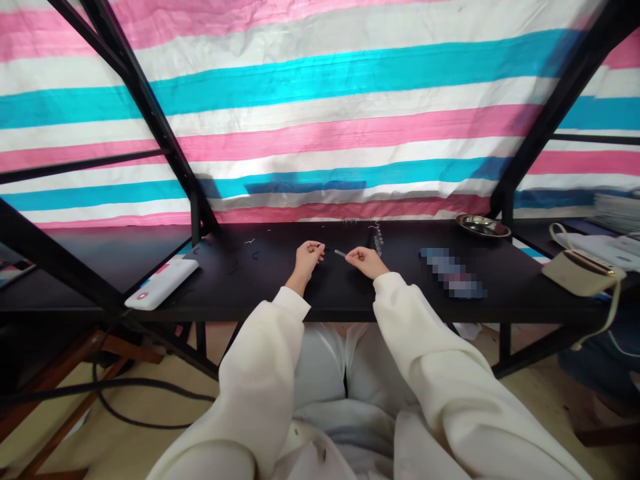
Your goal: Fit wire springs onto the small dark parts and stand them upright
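Above the black table (270, 293), my left hand (309, 259) is closed in a pinch. Whatever lies between its fingertips is too small to make out. My right hand (367, 261) grips a thin grey strip (341, 253) by one end, and the strip's free end points toward my left hand with a gap between. Just beyond my right hand, a string of small grey, bead-like pieces (379, 239) lies on the tabletop. Short dark and white thread-like scraps (255, 255) are scattered to the left.
A white box-shaped device (163, 285) lies at the left. On the right are a blurred-out bluish object (453, 273), a shiny metal dish (483, 227) and a beige bag (580, 272) with a strap. Black frame bars (150, 113) slant up before a striped sheet (340, 80).
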`<move>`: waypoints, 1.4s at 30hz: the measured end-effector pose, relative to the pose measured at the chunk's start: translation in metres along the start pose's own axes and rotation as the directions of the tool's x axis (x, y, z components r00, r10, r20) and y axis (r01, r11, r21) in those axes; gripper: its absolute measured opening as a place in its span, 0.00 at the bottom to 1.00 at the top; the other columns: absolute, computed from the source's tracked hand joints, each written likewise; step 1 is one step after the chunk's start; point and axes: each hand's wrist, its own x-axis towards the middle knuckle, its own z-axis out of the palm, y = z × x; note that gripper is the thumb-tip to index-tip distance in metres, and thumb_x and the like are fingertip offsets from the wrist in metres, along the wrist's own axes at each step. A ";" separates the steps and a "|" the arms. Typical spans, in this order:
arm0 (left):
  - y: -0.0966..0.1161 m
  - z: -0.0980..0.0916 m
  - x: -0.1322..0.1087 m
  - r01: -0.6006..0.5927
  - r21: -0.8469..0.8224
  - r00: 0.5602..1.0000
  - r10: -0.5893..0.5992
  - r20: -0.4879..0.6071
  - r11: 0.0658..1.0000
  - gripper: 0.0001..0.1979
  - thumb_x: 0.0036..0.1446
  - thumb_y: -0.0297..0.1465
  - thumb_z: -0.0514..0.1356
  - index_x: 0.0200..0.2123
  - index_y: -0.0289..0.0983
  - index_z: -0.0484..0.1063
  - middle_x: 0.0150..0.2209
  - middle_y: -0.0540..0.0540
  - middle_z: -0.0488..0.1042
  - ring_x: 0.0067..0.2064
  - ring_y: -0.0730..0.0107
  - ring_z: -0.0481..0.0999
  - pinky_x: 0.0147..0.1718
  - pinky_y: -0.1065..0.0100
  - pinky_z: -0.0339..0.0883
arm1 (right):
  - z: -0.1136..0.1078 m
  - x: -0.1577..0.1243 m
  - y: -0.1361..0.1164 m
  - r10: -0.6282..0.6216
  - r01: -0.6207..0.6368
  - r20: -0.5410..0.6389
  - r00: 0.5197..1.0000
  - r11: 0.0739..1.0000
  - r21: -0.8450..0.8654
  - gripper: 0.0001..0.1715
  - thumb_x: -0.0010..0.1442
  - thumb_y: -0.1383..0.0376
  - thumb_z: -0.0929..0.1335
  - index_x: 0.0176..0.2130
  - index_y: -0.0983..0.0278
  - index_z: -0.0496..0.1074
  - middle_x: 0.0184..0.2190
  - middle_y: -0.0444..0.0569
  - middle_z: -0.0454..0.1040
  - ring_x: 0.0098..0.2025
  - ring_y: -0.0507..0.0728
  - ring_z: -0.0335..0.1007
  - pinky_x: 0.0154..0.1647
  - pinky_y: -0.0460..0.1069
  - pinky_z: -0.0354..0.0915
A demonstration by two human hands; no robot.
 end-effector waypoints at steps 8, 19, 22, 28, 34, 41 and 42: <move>0.006 0.004 -0.009 0.075 0.030 0.858 -0.080 0.507 0.997 0.15 0.44 0.35 0.64 0.34 0.31 0.70 0.23 0.50 0.70 0.20 0.81 0.66 0.19 0.76 0.55 | 0.002 -0.002 -0.008 -0.008 -0.001 0.113 0.994 0.997 0.075 0.21 0.43 0.50 0.70 0.29 0.65 0.69 0.21 0.42 0.68 0.24 0.49 0.61 0.28 0.47 0.60; 0.008 0.004 -0.011 0.097 0.028 0.827 -0.096 0.553 0.995 0.11 0.50 0.33 0.60 0.34 0.31 0.69 0.22 0.51 0.69 0.21 0.81 0.67 0.19 0.77 0.55 | 0.001 -0.005 -0.014 0.055 -0.066 0.188 0.981 0.996 0.057 0.20 0.43 0.53 0.70 0.30 0.66 0.69 0.18 0.41 0.67 0.22 0.49 0.63 0.26 0.46 0.61; 0.008 0.005 -0.012 0.082 0.042 0.830 -0.092 0.550 0.996 0.11 0.51 0.33 0.60 0.34 0.31 0.68 0.21 0.51 0.69 0.20 0.80 0.67 0.19 0.76 0.55 | 0.001 -0.005 -0.015 0.077 -0.090 0.216 0.973 0.995 0.050 0.20 0.42 0.53 0.70 0.31 0.66 0.70 0.19 0.42 0.68 0.23 0.50 0.64 0.26 0.46 0.61; 0.008 0.005 -0.012 0.087 0.034 0.816 -0.091 0.570 0.996 0.11 0.51 0.32 0.59 0.37 0.31 0.68 0.22 0.49 0.71 0.21 0.80 0.68 0.19 0.77 0.54 | 0.002 -0.005 -0.014 0.082 -0.090 0.226 0.971 0.996 0.025 0.19 0.42 0.54 0.71 0.29 0.66 0.69 0.18 0.41 0.67 0.21 0.49 0.62 0.25 0.46 0.60; 0.005 0.005 -0.009 0.079 -0.034 0.895 -0.056 0.443 0.996 0.10 0.49 0.32 0.60 0.33 0.32 0.67 0.21 0.50 0.71 0.18 0.81 0.66 0.16 0.77 0.52 | 0.001 -0.003 -0.004 0.041 -0.031 0.071 0.997 0.990 -0.140 0.14 0.46 0.57 0.68 0.27 0.65 0.69 0.18 0.42 0.69 0.23 0.50 0.64 0.28 0.46 0.62; -0.001 0.001 0.000 0.043 -0.057 0.970 -0.028 0.240 0.997 0.08 0.47 0.33 0.60 0.28 0.34 0.66 0.18 0.52 0.68 0.15 0.82 0.63 0.13 0.77 0.50 | -0.018 -0.003 -0.001 0.078 -0.280 -0.374 0.924 0.804 -0.524 0.08 0.49 0.60 0.67 0.27 0.63 0.71 0.26 0.47 0.74 0.31 0.54 0.70 0.35 0.47 0.62; -0.002 0.001 0.000 0.044 -0.057 0.970 -0.029 0.243 0.997 0.08 0.47 0.33 0.60 0.28 0.34 0.66 0.19 0.52 0.68 0.15 0.82 0.63 0.13 0.77 0.50 | -0.019 -0.003 -0.002 0.096 -0.320 -0.403 0.910 0.782 -0.535 0.08 0.50 0.60 0.67 0.27 0.63 0.72 0.27 0.47 0.75 0.33 0.55 0.70 0.35 0.47 0.62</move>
